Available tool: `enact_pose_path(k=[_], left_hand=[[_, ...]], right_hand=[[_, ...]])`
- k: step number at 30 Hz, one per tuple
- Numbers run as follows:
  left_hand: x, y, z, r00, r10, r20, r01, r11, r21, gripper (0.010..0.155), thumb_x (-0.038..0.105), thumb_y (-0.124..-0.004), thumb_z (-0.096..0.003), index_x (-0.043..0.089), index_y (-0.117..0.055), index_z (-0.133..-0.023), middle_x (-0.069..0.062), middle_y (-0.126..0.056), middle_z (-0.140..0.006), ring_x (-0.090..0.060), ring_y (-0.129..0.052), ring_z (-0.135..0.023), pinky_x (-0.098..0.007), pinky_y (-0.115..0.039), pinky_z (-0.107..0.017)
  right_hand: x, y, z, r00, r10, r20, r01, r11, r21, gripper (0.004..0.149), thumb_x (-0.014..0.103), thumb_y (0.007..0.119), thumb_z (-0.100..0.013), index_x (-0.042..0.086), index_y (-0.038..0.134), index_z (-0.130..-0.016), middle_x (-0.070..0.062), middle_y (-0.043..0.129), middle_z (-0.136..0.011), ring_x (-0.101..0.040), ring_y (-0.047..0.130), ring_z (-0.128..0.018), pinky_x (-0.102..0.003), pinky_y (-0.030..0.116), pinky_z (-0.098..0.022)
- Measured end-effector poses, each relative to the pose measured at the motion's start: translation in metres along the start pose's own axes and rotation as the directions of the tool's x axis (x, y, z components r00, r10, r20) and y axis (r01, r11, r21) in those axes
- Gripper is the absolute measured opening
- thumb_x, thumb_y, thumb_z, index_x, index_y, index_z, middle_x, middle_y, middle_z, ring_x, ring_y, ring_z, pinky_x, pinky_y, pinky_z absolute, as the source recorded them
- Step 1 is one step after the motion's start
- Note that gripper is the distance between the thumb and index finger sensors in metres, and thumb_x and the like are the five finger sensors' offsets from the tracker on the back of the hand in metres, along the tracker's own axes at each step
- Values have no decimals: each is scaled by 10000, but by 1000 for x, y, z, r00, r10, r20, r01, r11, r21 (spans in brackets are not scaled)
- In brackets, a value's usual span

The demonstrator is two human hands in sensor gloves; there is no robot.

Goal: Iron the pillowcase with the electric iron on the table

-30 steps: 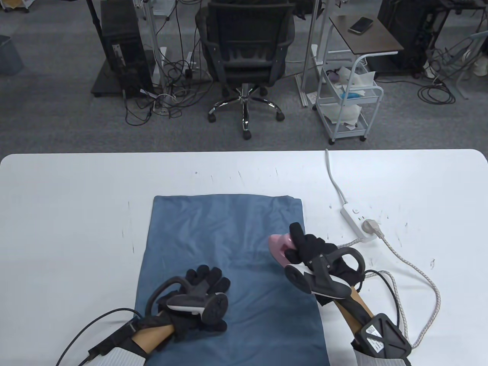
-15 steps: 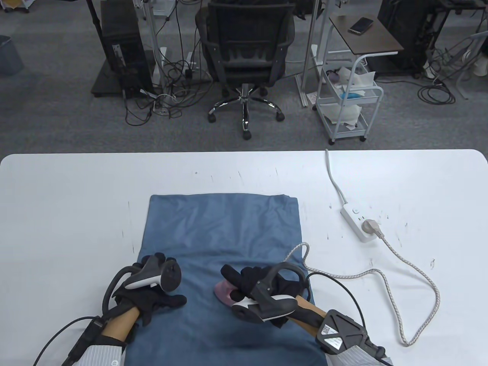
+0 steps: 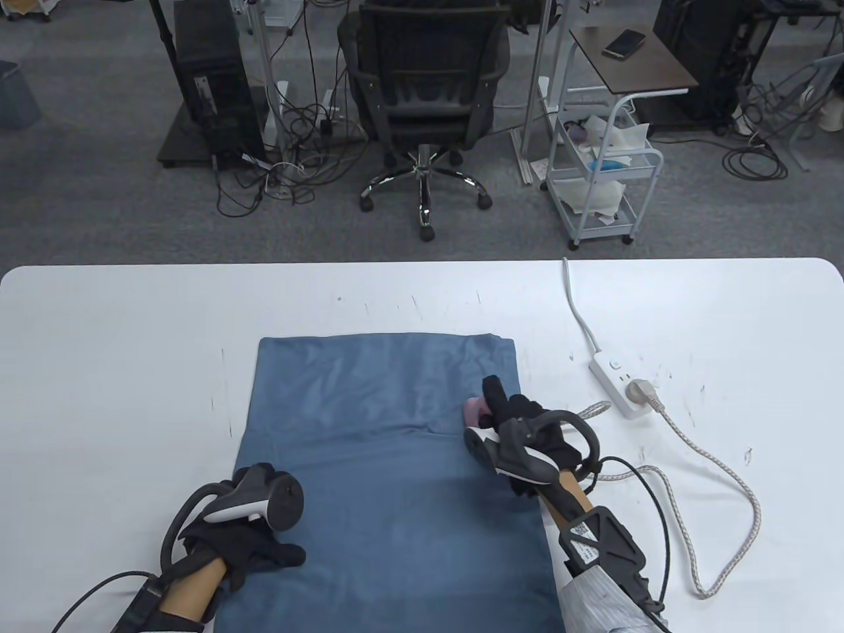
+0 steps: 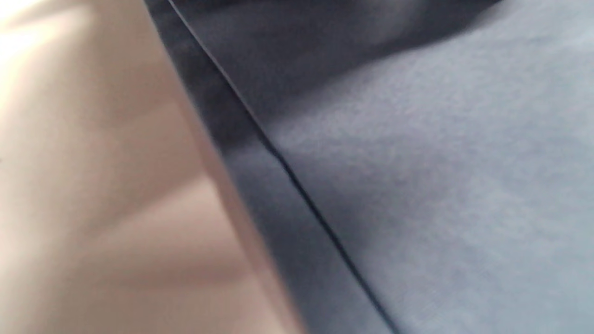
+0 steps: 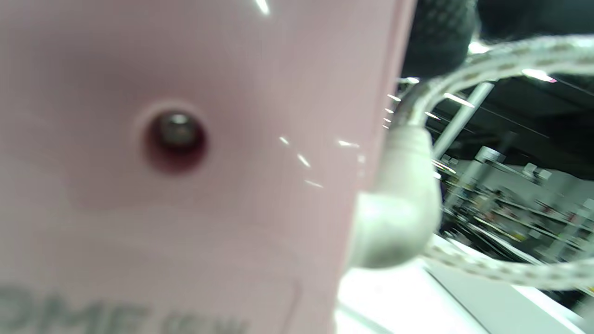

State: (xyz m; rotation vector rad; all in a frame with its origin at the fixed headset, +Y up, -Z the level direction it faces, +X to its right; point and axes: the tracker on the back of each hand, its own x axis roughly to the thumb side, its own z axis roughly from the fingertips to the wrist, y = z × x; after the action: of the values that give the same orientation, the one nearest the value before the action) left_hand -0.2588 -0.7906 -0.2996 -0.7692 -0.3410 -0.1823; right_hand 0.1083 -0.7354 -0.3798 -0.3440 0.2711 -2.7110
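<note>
Left hand (image 3: 247,537) flat on near-left corner of blue pillowcase (image 3: 389,461), fingers relaxed, pressing cloth to white counter (image 3: 119,343). Right hand (image 3: 527,428) clamped around pink iron (image 3: 476,411) at pillowcase's right edge.

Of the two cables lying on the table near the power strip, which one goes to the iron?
The braided cable, plugged into the power strip, loops back to the pink iron in the right hand; the smooth white cable runs off the table's far edge.

iron (image 3: 476,413) on pillowcase (image 3: 389,461) right edge | power strip (image 3: 616,386) right
</note>
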Motion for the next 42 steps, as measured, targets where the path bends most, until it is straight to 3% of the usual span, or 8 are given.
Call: enact_pose_path(k=[6, 10, 24, 26, 29, 33, 38, 42], left_hand=[[0, 0, 1, 1000, 3, 6, -3, 1000, 5, 1164, 708, -547, -406, 5, 89, -1081, -372, 113, -1091, -638, -43, -1007, -703, -204, -734], [-1, -1, 1, 1000, 7, 8, -7, 1000, 6, 1165, 707, -546, -406, 4, 94, -1080, -372, 121, -1088, -639, -35, -1003, -704, -198, -731], [-1, -2, 1, 1000, 9, 14, -9, 1000, 5, 1166, 708, -545, -406, 5, 99, -1077, -370, 127, -1085, -638, -26, -1000, -704, -192, -729], [-1, -2, 2, 1000, 12, 16, -12, 1000, 5, 1165, 708, -544, -406, 7, 102, -1075, -368, 131, -1083, -636, -21, -998, -704, -188, -727], [-2, -2, 3, 1000, 14, 16, -15, 1000, 5, 1166, 710, -542, -405, 10, 106, -1074, -365, 136, -1083, -634, -14, -998, -704, -184, -727], [-2, -2, 3, 1000, 18, 19, -18, 1000, 4, 1165, 710, -541, -405, 10, 108, -1072, -364, 140, -1079, -634, -9, -995, -704, -181, -725], [-2, -3, 2, 999, 27, 27, -27, 1000, 2, 1163, 707, -540, -409, 9, 117, -1068, -365, 151, -1073, -635, 4, -987, -706, -171, -720], [-2, -3, 2, 999, 30, 29, -31, 1000, 2, 1162, 706, -540, -411, 7, 120, -1066, -366, 156, -1069, -636, 10, -983, -707, -168, -718]], right_hand=[[11, -14, 10, 987, 10, 160, 0, 998, -62, 640, 453, 493, -565, 122, 381, -1101, -41, 876, -701, -137, 928, -383, -317, 861, -335], [26, -23, 10, 963, -134, 233, 138, 990, -5, 639, 449, 489, -565, 119, 385, -1103, -42, 882, -702, -136, 935, -384, -316, 866, -336], [-11, 2, -40, 1000, -2, -20, 4, 994, 109, 649, 447, 515, -558, 128, 368, -1104, -50, 878, -704, -152, 933, -391, -330, 860, -341], [-7, -6, -42, 999, 48, 21, -50, 994, 92, 676, 456, 549, -546, 99, 393, -1098, -59, 878, -707, -165, 931, -396, -342, 855, -349], [12, -26, -35, 975, 184, 126, -178, 982, -59, 729, 473, 576, -532, 37, 411, -1092, -49, 864, -732, -170, 928, -440, -343, 851, -396], [44, -61, -17, 948, 99, 303, -34, 976, -214, 666, 469, 575, -536, 159, 396, -1098, -43, 852, -756, -155, 935, -462, -327, 869, -400], [90, -76, -6, 838, -161, 521, 273, 951, -144, 629, 455, 554, -552, 173, 411, -1096, -51, 870, -737, -144, 939, -424, -310, 872, -364], [117, -65, -10, 795, -205, 571, 322, 940, -112, 622, 440, 537, -562, 168, 387, -1100, -70, 852, -759, -162, 928, -444, -327, 858, -383]])
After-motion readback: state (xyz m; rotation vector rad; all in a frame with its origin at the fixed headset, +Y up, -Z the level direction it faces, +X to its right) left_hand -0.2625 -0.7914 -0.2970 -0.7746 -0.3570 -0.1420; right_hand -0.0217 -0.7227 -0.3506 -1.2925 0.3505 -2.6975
